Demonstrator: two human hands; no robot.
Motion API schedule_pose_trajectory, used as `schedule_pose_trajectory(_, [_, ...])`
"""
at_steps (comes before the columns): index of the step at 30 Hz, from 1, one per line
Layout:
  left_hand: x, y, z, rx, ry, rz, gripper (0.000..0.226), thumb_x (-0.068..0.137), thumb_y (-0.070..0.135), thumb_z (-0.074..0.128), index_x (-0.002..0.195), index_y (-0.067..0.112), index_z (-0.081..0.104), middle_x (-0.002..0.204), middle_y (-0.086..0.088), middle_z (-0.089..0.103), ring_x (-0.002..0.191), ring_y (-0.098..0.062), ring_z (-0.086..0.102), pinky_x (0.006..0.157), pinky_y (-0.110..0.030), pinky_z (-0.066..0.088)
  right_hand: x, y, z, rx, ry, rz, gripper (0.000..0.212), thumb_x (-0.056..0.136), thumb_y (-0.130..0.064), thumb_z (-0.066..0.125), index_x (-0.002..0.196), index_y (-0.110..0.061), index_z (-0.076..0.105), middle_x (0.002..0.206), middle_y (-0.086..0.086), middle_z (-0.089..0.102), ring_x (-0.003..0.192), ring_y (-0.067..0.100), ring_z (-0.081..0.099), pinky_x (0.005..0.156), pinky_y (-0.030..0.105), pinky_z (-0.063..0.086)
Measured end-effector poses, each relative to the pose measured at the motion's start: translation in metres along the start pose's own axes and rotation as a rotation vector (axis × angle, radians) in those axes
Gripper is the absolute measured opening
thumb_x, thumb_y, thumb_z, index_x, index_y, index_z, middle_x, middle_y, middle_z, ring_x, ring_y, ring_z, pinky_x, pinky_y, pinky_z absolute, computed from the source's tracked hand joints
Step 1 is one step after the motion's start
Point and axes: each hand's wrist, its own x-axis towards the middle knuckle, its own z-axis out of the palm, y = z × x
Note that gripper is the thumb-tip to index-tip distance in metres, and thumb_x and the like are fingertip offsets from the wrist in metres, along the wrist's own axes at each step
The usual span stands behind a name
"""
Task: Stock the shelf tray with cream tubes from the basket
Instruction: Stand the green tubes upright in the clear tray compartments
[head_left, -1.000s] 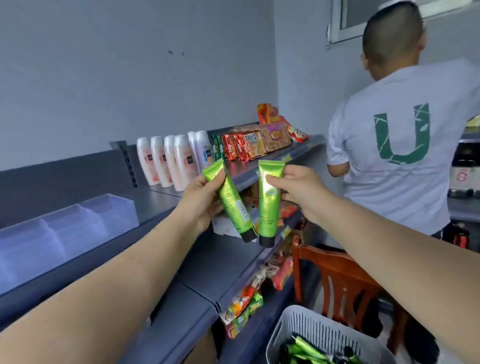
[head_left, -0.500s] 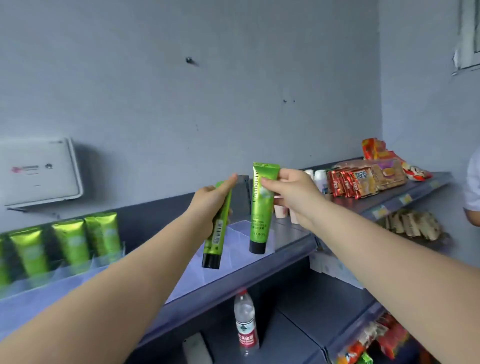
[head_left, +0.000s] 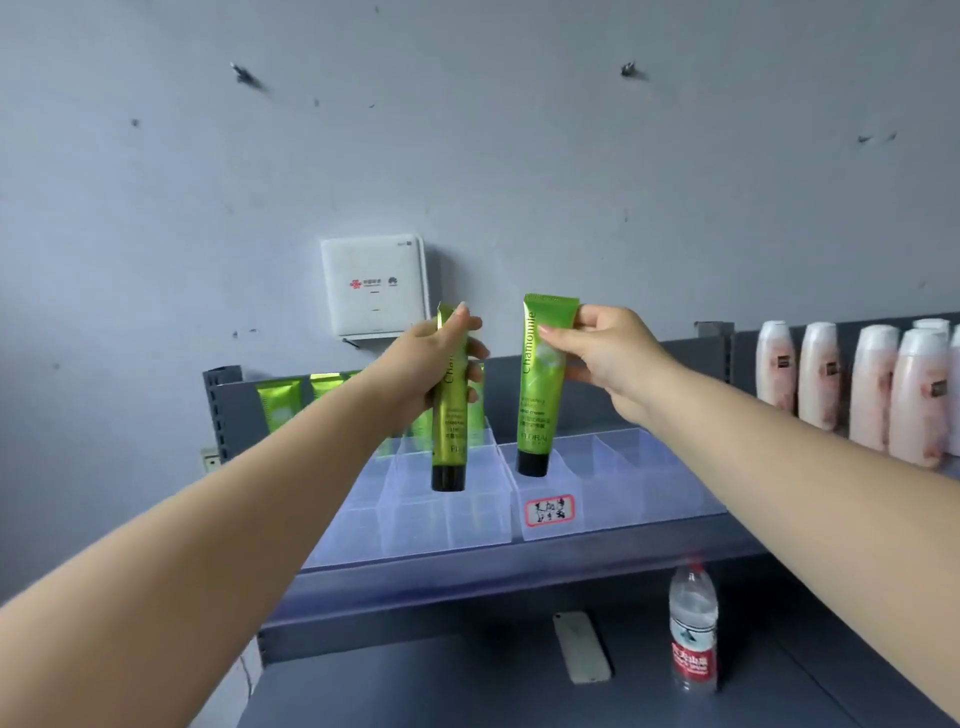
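Note:
My left hand grips a green cream tube near its crimped top, black cap pointing down, above the left clear shelf tray. My right hand pinches a second green cream tube by its upper part, cap down, hanging over the left end of the right clear tray. Several green tubes stand upright in the back row of the left tray, partly hidden by my left arm. The basket is out of view.
A red-framed label sticks on the right tray's front. Pink-white bottles line the shelf at right. On the lower shelf a water bottle stands beside a white phone. A white router box hangs on the wall.
The view has swung left from the snack shelves and the other person to face the trays. Both hands have carried their tubes over the trays; the basket has left the view.

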Motion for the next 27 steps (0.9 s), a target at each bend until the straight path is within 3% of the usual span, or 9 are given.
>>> schedule_pose_trajectory(6, [-0.004, 0.012, -0.081, 0.049, 0.075, 0.067, 0.033, 0.102, 0.03, 0.034, 0.117, 0.003, 0.045, 0.088, -0.006, 0.068, 0.062, -0.015, 0.065, 0.059, -0.031, 0.056, 0.019, -0.008, 0.067, -0.001, -0.089, 0.0, 0.007, 0.086, -0.006, 0.064, 0.085, -0.013, 0.062, 0.081, 0.001, 0.065, 0.072, 0.014, 0.063, 0.075, 0.031, 0.055])
schedule_pose_trajectory(10, [-0.001, 0.012, -0.126, 0.068, 0.116, 0.118, 0.021, 0.102, 0.027, 0.036, 0.1, 0.011, 0.049, 0.083, -0.005, 0.071, 0.063, -0.015, 0.066, 0.058, -0.03, 0.055, 0.033, -0.011, 0.107, -0.002, -0.13, 0.001, 0.009, 0.086, -0.006, 0.064, 0.084, -0.014, 0.06, 0.079, 0.0, 0.064, 0.066, 0.012, 0.063, 0.059, 0.022, 0.055])
schedule_pose_trajectory(18, [0.018, 0.002, -0.197, 0.051, 0.16, 0.213, 0.017, 0.099, 0.017, 0.043, 0.087, 0.008, 0.05, 0.081, -0.011, 0.065, 0.062, -0.017, 0.068, 0.065, -0.038, 0.058, 0.065, -0.001, 0.174, -0.002, -0.178, 0.03, 0.011, 0.083, -0.005, 0.067, 0.087, -0.014, 0.061, 0.08, 0.001, 0.065, 0.06, 0.009, 0.066, 0.058, 0.021, 0.058])
schedule_pose_trajectory(22, [0.032, -0.013, -0.227, 0.043, 0.186, 0.204, 0.014, 0.097, 0.017, 0.049, 0.087, 0.006, 0.052, 0.082, -0.017, 0.061, 0.06, -0.017, 0.068, 0.058, -0.034, 0.059, 0.081, 0.009, 0.202, -0.023, -0.195, 0.031, 0.012, 0.082, -0.004, 0.067, 0.083, -0.014, 0.061, 0.078, 0.001, 0.066, 0.059, 0.009, 0.066, 0.063, 0.026, 0.059])
schedule_pose_trajectory(25, [0.044, -0.028, -0.248, 0.136, 0.22, 0.199, 0.014, 0.093, 0.019, 0.057, 0.082, 0.01, 0.058, 0.077, -0.008, 0.063, 0.066, -0.016, 0.066, 0.063, -0.034, 0.059, 0.091, 0.018, 0.221, -0.01, -0.201, 0.037, 0.013, 0.082, 0.0, 0.066, 0.082, -0.012, 0.061, 0.069, -0.002, 0.068, 0.054, 0.008, 0.067, 0.055, 0.025, 0.058])
schedule_pose_trajectory(27, [0.053, -0.036, -0.26, 0.177, 0.24, 0.199, 0.015, 0.091, 0.02, 0.06, 0.077, 0.014, 0.06, 0.074, -0.001, 0.062, 0.062, -0.008, 0.064, 0.058, -0.027, 0.056, 0.098, 0.023, 0.232, 0.001, -0.192, 0.043, 0.013, 0.082, 0.002, 0.066, 0.081, -0.01, 0.061, 0.066, -0.002, 0.068, 0.052, 0.008, 0.067, 0.052, 0.025, 0.057])
